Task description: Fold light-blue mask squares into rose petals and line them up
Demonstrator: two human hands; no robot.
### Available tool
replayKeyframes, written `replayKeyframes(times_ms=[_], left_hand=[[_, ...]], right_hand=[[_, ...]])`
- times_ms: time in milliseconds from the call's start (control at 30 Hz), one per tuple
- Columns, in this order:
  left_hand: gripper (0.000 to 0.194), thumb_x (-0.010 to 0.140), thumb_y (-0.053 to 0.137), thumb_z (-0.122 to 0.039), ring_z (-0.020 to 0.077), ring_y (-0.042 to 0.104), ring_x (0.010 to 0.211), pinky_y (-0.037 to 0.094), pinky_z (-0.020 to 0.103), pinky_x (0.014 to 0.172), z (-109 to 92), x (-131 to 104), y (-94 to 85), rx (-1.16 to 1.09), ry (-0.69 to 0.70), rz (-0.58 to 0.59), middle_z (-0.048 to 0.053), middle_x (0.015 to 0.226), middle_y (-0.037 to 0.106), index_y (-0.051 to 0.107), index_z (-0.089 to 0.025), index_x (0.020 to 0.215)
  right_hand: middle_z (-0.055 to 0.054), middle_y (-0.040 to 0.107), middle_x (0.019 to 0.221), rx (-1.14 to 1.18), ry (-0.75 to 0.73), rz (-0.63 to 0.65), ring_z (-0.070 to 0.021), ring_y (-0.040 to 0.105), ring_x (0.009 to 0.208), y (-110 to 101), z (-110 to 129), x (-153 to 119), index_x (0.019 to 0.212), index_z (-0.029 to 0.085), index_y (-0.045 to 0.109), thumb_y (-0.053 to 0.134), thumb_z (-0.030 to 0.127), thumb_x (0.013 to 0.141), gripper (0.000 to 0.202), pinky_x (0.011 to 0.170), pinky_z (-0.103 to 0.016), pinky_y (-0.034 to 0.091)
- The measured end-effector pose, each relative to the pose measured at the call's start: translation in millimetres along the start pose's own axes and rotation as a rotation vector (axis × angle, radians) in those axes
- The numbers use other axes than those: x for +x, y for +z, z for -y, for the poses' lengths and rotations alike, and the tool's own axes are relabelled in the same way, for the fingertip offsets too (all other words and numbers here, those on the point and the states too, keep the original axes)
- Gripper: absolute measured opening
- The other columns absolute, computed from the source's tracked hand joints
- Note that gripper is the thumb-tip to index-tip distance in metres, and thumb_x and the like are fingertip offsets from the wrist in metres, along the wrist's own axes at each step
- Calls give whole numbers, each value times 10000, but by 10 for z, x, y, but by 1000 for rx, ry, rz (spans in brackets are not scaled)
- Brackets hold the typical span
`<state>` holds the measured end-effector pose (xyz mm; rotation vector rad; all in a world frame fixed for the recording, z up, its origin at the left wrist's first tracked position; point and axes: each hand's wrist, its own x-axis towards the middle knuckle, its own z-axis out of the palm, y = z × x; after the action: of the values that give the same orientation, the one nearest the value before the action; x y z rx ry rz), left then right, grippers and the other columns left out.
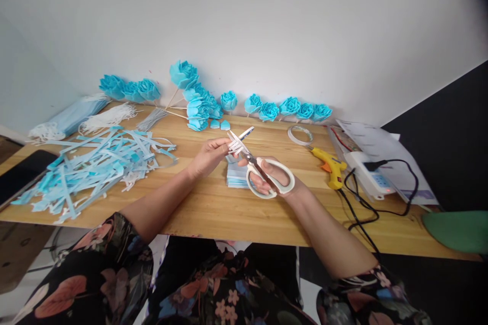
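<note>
Gripping a small pale piece (235, 146) near the centre of the frame, our left hand (213, 155) had its thumb and fingertips closed together, the piece projecting from the fingertips toward the right. Our right hand (272, 175) was curled through the handle loops of the white-handled scissors (250, 158), just right of centre, with the loops spread apart. The blades pointed to the upper left and met the region of the pale piece; we could not tell whether it lay between their edges. The piece thus lay at the tips of our left grip, ahead of our right grip, which held only the handles.

Beneath our hands we had a stack of blue sheets (236, 181). In the left of the frame lay a loose heap of blue and white strips (95, 165), beside a dark phone (25, 175) at the left edge. Blue flowers (184, 75) lined the wall across the upper middle. Right of centre were a roll of tape (300, 135) and a yellow glue gun (332, 166), near a white power strip (369, 177).
</note>
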<state>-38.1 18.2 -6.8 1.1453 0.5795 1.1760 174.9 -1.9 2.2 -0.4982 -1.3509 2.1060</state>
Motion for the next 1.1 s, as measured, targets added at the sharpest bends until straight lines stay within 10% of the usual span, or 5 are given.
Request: replayKeyframes(times_ms=[333, 700, 1100], left_hand=[[349, 778, 746, -465, 88, 446, 479, 327, 225, 471, 7, 42, -30, -33, -63, -123, -3, 607, 575, 728, -129, 867], [447, 846, 654, -573, 125, 503, 566, 423, 260, 652, -76, 58, 5, -96, 38, -164, -24, 481, 454, 658, -149, 704], [598, 770, 626, -706, 145, 540, 603, 426, 283, 628, -15, 45, 4, -95, -66, -85, 43, 619, 594, 656, -121, 649]], right_hand=[[48, 525, 595, -139, 33, 110, -42, 377, 430, 113, 18, -21, 1153, 105, 645, 695, 528, 836, 531, 421, -189, 418], [18, 536, 691, -99, -85, 66, -113, 498, 602, 6, 35, -9, 1196, 182, 595, 523, 724, 849, 647, 798, -392, 566], [2, 534, 658, -183, 95, 10, -127, 472, 570, 135, 121, -52, 1120, 242, 641, 578, 743, 778, 609, 722, -413, 543]])
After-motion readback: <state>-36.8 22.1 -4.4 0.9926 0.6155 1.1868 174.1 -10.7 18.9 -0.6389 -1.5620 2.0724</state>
